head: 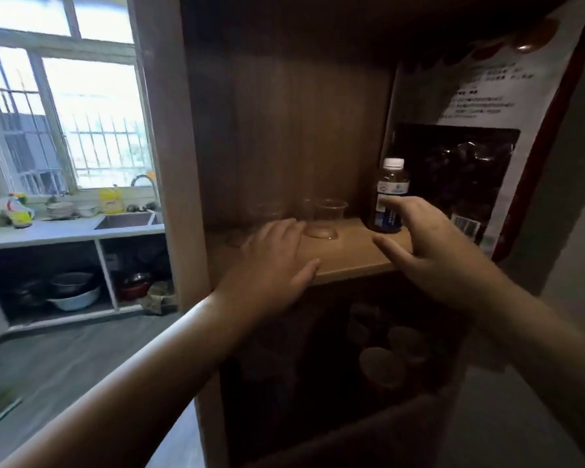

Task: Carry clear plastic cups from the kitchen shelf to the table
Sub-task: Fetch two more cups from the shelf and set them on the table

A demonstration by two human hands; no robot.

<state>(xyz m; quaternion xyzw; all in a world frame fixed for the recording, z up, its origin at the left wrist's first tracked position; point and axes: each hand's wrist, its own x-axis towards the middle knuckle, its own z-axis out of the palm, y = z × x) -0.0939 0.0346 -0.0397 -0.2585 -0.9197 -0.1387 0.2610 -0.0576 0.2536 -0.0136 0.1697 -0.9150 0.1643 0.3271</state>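
**Head cam: both hands at the shelf, cups not grabbed**

Head view has you right up at the wooden shelf (348,256), both arms stretched in. Your left hand (274,261) is flat, palm down, fingers spread and loose over the front part of the board, gripping nothing. Your right hand (429,244) floats a bit above the board on the right side, fingers and thumb wide apart, also empty, with its fingertips in front of the dark bottle (389,197) that has a white cap.

The clear plastic cups (330,211) sit on that same board toward the back, between your two hands. One stands upright just past your left fingertips. There are probably more to its left, but they're see-through and blurry against the wood, so I can't count them.

A big printed bag (480,157) leans in the right corner behind the bottle. Off to the left you've got the sink (124,220) under the window (81,113).
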